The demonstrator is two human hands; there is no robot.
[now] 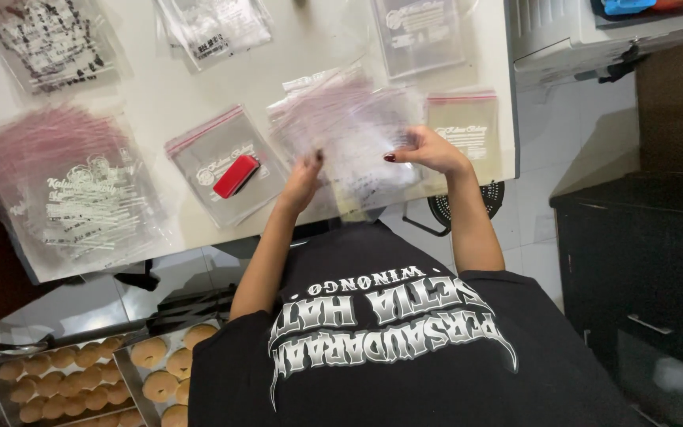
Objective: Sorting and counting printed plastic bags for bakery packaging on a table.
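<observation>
Nearest the camera, below the tabletop's near edge, trays of round golden cookies sit at the lower left beside the person's black printed shirt. Both arms reach up from it to a blurred sheaf of clear zip bags held just over the near edge of the white tabletop, right of its middle. The left hand is curled with its fingers closed on the sheaf's lower left side; the right hand pinches the sheaf's right edge between thumb and fingers, a dark red nail showing. Left of the hands, near the same edge, a single clear bag lies flat with a small red block on top of it. At the near left corner a large fanned pile of printed clear bags spreads out. Just right of the right hand, by the right edge, lies a tan-backed bag. Farther back, more stacks of printed bags line the far edge.
</observation>
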